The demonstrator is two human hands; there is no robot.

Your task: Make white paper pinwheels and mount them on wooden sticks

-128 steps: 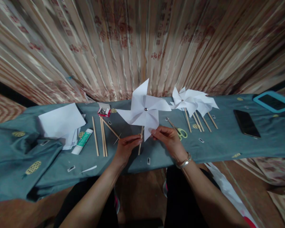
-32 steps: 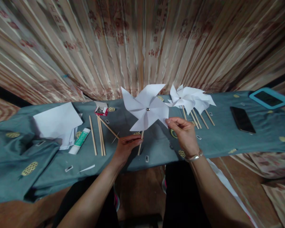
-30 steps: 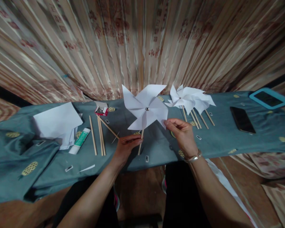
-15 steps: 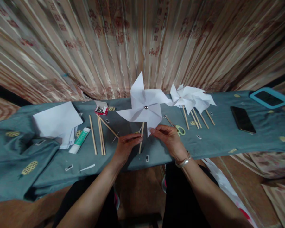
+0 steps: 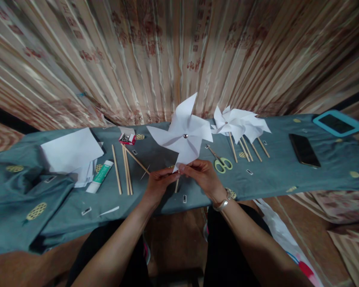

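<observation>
A white paper pinwheel (image 5: 191, 127) with a shiny pin at its centre stands upright in front of me. My left hand (image 5: 159, 184) is closed around its wooden stick (image 5: 176, 186), below the blades. With thumb and fingers, my right hand (image 5: 207, 178) pinches the tip of the lowest blade, close beside the left fingertips. Most of the stick is hidden behind paper and fingers. Just right of my right hand lie green-handled scissors (image 5: 223, 164). Loose wooden sticks (image 5: 117, 169) rest to the left of my left hand.
More pinwheels (image 5: 235, 122) lie at the back right, near a black phone (image 5: 304, 150) and a blue-framed device (image 5: 338, 123). On the left are white paper sheets (image 5: 70, 149), a glue stick (image 5: 100, 176) and a red box of pins (image 5: 127, 138).
The pinwheel's blades have turned clockwise. My right hand has moved left with the lowest blade tip, up to the stick. My left hand has stayed in place.
</observation>
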